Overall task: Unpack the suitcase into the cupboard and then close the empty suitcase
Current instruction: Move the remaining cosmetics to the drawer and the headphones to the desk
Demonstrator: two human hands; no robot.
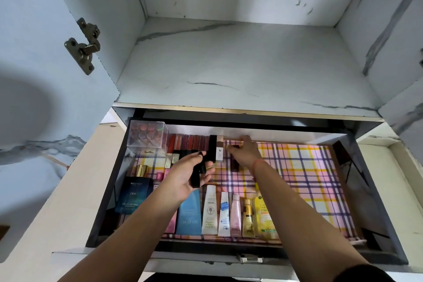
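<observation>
Cupboard drawer heads-up: your right hand pinches a dark tube at the 12 o'clock back row, your left hand only loosely cups spare black tubes at its 8 o'clock, so I reckon one bump dominoes the standing tubes.

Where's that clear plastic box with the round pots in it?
Head view: the box sits in the back left corner of the drawer, just left of the row of lipsticks.
</observation>
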